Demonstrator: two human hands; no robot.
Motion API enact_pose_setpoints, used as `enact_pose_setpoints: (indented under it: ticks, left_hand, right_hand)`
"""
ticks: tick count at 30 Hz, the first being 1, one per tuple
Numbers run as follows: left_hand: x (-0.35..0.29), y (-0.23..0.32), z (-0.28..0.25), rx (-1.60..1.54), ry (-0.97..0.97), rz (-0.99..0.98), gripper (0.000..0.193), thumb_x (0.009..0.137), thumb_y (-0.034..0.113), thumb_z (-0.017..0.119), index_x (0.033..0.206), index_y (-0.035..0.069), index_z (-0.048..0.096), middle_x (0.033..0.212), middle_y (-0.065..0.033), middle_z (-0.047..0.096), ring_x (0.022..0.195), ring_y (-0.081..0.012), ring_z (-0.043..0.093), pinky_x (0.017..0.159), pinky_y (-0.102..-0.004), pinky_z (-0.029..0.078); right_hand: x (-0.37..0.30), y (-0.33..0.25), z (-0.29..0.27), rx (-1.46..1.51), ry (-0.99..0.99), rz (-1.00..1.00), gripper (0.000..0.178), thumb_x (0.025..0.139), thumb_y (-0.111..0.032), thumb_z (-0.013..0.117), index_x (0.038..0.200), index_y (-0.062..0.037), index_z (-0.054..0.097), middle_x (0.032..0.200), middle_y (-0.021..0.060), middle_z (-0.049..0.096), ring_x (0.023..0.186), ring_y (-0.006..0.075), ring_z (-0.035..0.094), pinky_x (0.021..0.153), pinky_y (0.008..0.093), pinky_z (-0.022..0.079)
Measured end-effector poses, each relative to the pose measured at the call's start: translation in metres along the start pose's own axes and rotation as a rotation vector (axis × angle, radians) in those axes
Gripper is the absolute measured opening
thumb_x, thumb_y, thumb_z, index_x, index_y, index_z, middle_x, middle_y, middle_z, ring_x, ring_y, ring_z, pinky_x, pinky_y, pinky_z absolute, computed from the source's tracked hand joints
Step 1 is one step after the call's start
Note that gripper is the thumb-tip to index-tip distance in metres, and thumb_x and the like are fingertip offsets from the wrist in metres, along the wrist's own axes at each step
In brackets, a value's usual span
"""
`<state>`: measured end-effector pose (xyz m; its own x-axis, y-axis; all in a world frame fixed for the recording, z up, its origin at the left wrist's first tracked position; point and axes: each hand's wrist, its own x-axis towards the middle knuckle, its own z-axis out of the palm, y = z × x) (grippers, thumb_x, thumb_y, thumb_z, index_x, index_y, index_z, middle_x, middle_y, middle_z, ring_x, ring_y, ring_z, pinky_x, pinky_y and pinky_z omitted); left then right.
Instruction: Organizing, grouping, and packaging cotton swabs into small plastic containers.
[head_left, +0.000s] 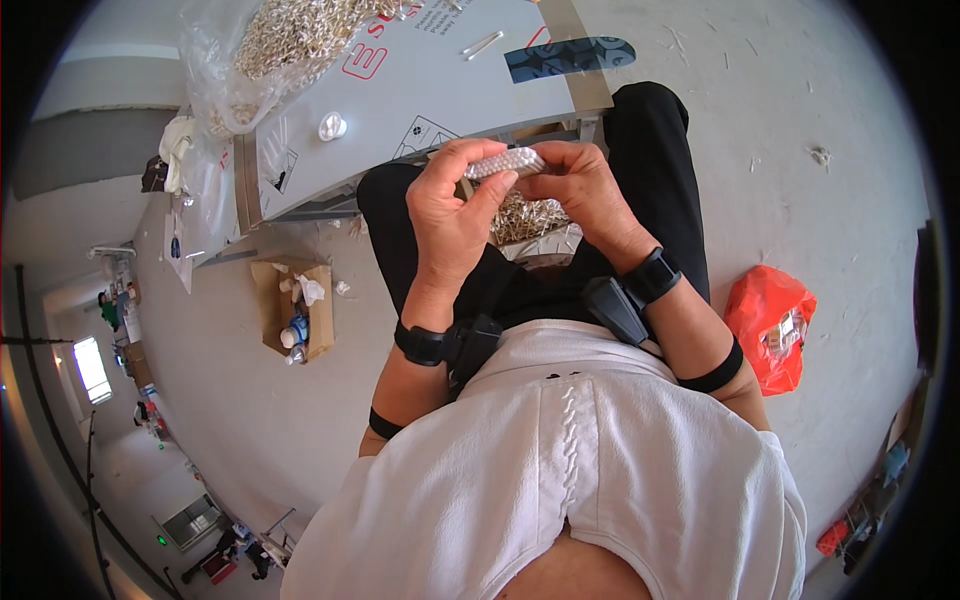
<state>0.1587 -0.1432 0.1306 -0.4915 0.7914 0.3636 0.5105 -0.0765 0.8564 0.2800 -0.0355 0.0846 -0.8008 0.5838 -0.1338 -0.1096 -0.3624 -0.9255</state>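
Between my two hands, over my lap, is a tight bundle of cotton swabs [505, 163], its white tips packed side by side. My left hand [447, 205] grips the bundle's left end, thumb below and fingers along the top. At the right end, my right hand [588, 192] pinches it between thumb and fingers. Below the hands, between my knees, lie many loose cotton swabs [527, 215] in a container partly hidden by my hands. On the table ahead, a clear plastic bag [215, 100] holds a large heap of swabs [300, 40].
The grey table [390, 105] carries a small round white container [332, 126], a few loose swabs [483, 46] and a dark patterned strip [570, 60]. A cardboard box [272, 312] with bottles stands on the floor at left, a red plastic bag [757, 300] at right.
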Motion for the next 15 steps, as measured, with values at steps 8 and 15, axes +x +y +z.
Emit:
enact_pose_setpoints:
  ticks: [8,15]
  left_hand:
    - [-0.002,-0.004,-0.002,-0.248,0.107,-0.231,0.02,0.084,0.002,0.072,0.102,-0.005,0.066,0.095,-0.0059,0.068,0.085,-0.0092,0.062,0.079,-0.0226,0.05]
    - [-0.002,-0.012,-0.004,-0.342,0.156,-0.26,0.022,0.085,0.001,0.07,0.105,-0.006,0.065,0.096,-0.0076,0.068,0.084,-0.0097,0.062,0.079,-0.0239,0.051]
  right_hand:
    - [0.0,-0.001,-0.003,0.033,0.02,0.034,0.023,0.079,-0.003,0.073,0.1,0.0047,0.071,0.078,0.0046,0.068,0.068,0.0079,0.059,0.064,0.0225,0.049]
    - [-0.001,-0.005,-0.003,0.03,0.043,0.093,0.02,0.081,-0.005,0.074,0.099,0.0024,0.07,0.081,0.004,0.069,0.068,0.0064,0.06,0.063,0.0198,0.049]
